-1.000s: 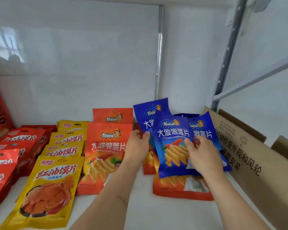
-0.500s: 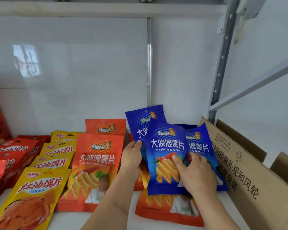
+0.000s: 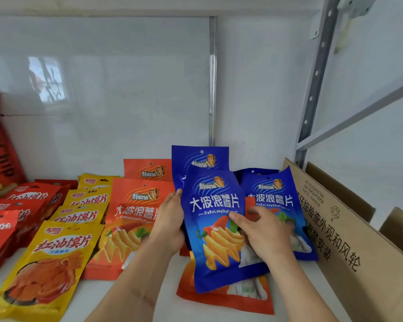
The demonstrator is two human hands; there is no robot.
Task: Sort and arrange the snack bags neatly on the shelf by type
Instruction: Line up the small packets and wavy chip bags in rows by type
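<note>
Now both hands — left, right — grip the front blue bag; cardboard box crowds its right.

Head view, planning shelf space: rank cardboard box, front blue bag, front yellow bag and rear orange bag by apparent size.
1. cardboard box
2. front yellow bag and front blue bag: look alike, nearness makes it unsure
3. rear orange bag, mostly hidden
</note>
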